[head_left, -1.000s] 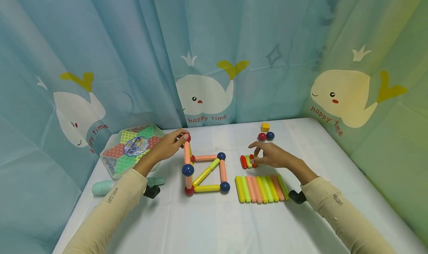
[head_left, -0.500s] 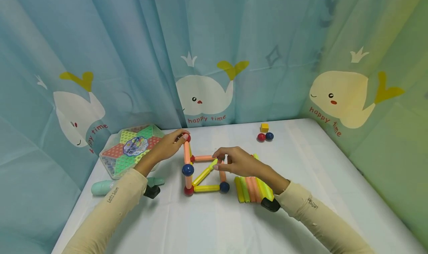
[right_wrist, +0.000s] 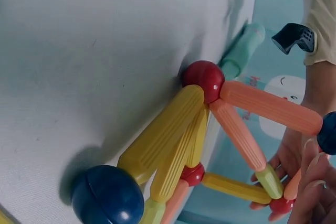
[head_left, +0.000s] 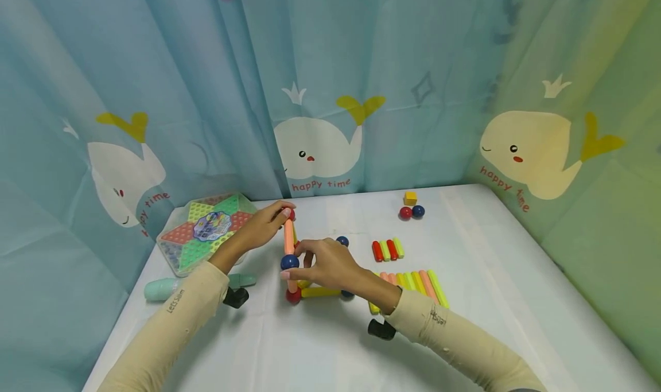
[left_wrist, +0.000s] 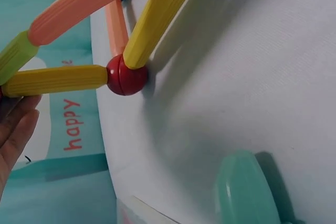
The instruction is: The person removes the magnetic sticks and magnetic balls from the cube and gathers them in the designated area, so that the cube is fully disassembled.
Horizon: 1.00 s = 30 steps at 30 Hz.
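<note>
My left hand (head_left: 260, 228) pinches the red ball (head_left: 291, 215) at the far upper corner of a frame built from rods and balls. My right hand (head_left: 327, 264) has its thumb and fingertips around the blue ball (head_left: 290, 262) at the near upper corner. A salmon rod (head_left: 288, 237) links these two balls. Below, another salmon rod (right_wrist: 270, 107) runs from the blue ball to a red ball (right_wrist: 203, 81) on the table. A yellow rod (left_wrist: 58, 80) rises to the left hand from a rear red ball (left_wrist: 127, 75). My right hand hides much of the base.
Right of the frame lie a row of long rods (head_left: 426, 286) and several short rods (head_left: 392, 250). Behind them are a yellow cube (head_left: 410, 198), a loose red ball (head_left: 405, 213) and a blue one. A star-patterned game board (head_left: 206, 225) and mint-green bottle-like object (head_left: 160, 289) lie left.
My right hand has moved left from the short rods, across the frame, to the near upper blue ball, around which its fingers now close. The left hand stays at the red ball.
</note>
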### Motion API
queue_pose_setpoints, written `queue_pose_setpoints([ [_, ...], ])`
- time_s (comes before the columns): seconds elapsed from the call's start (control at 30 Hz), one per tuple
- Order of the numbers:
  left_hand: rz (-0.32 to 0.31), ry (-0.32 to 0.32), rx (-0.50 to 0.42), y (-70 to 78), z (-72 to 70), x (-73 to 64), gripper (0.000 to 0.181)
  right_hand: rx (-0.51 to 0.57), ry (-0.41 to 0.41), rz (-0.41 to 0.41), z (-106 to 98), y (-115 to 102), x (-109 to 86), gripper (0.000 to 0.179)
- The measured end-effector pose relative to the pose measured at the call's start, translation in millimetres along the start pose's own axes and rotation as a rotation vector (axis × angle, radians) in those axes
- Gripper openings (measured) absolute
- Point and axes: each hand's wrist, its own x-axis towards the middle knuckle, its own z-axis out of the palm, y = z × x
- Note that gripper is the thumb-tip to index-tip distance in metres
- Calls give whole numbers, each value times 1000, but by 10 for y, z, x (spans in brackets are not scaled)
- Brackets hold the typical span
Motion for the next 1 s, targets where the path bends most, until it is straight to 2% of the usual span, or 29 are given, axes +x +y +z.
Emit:
queue_pose_setpoints([
  [0.3, 20, 32, -59, -52, -27, -55, 38, 113, -106, -83, -84, 114, 44, 32],
  [0.4, 23, 33, -75, -84, -47, -105, 38, 146, -153, -121, -126, 183, 58, 28],
  [0.5, 28, 43, -82, -120, -66, -175, 38, 166, -209, -120, -179, 237, 64, 30],
  [0.73, 32, 71, 0, -118, -93, -364, 40, 166, -329, -130, -351, 304, 63, 34],
  [0.9, 31, 86, 57, -90, -97, -542, 40, 149, -363, -146, -432, 299, 34, 33],
  [1.0, 25, 69, 58, -82, -105, -623, 41, 109, -355, -137, -443, 285, -26, 32],
])
